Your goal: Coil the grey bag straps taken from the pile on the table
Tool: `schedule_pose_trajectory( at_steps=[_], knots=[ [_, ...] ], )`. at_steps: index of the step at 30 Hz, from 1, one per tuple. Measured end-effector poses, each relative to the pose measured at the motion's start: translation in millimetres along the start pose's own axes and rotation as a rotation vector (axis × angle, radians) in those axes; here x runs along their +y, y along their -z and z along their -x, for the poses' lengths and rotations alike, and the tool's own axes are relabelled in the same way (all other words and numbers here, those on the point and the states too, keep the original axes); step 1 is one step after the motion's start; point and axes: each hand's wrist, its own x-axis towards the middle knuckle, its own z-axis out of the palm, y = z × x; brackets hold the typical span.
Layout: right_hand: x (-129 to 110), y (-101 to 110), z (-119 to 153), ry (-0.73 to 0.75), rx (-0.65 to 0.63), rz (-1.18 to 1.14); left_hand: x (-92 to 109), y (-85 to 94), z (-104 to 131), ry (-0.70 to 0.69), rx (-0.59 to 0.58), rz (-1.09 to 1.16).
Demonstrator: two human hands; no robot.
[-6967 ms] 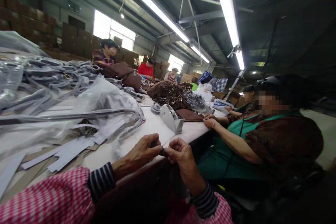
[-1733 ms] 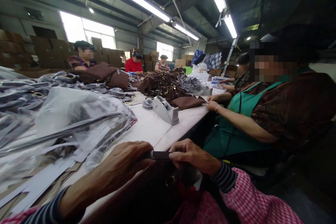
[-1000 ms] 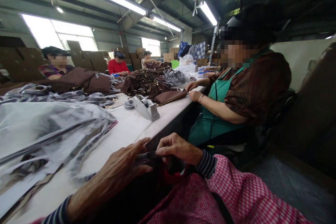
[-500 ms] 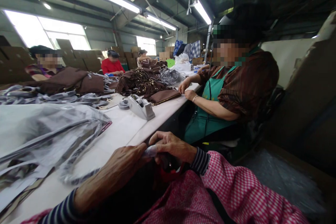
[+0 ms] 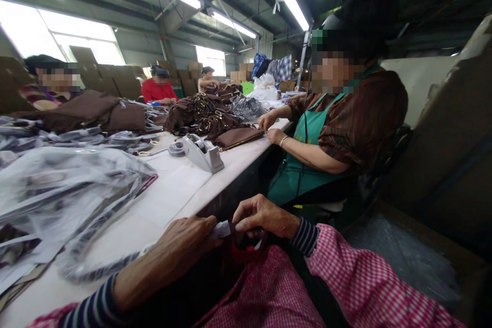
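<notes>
Across the lower middle, my left hand is closed round a plastic-wrapped strap, whose pale wrapped end juts out past the fingers. My right hand sits just right of that end, thumb and index finger pinched together; what they grip is too small to make out. Below the right fingers, at my lap, hangs a dark red band or loop. On the table to the left lies a clear plastic-covered bag, and a wrapped dark strap curves from it towards my left forearm.
A tape dispenser stands on the white table, beside grey coiled straps. Brown bags with gold clasps are heaped farther back. At the right sits a co-worker in a green apron, both hands at a brown pouch.
My right hand has come away from the wrapped strap, moving slightly right, and more of the strap's pale end shows. My left hand keeps its hold. The view has shifted a little.
</notes>
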Motion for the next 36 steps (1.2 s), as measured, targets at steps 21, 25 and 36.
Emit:
schedule_pose_trajectory(
  at_steps=[21,25,36],
  knots=[
    [-11.7,1.2,18.5,0.021,0.098,-0.011,25.1,-9.5,-11.0,0.008,-0.029,0.059],
    [-14.7,-3.7,17.7,0.058,0.142,0.076,18.1,-10.8,-9.7,0.010,-0.013,0.143],
    [-19.2,-24.9,19.0,0.118,0.130,0.245,-0.1,2.9,-19.0,0.222,-0.317,0.987]
  ],
)
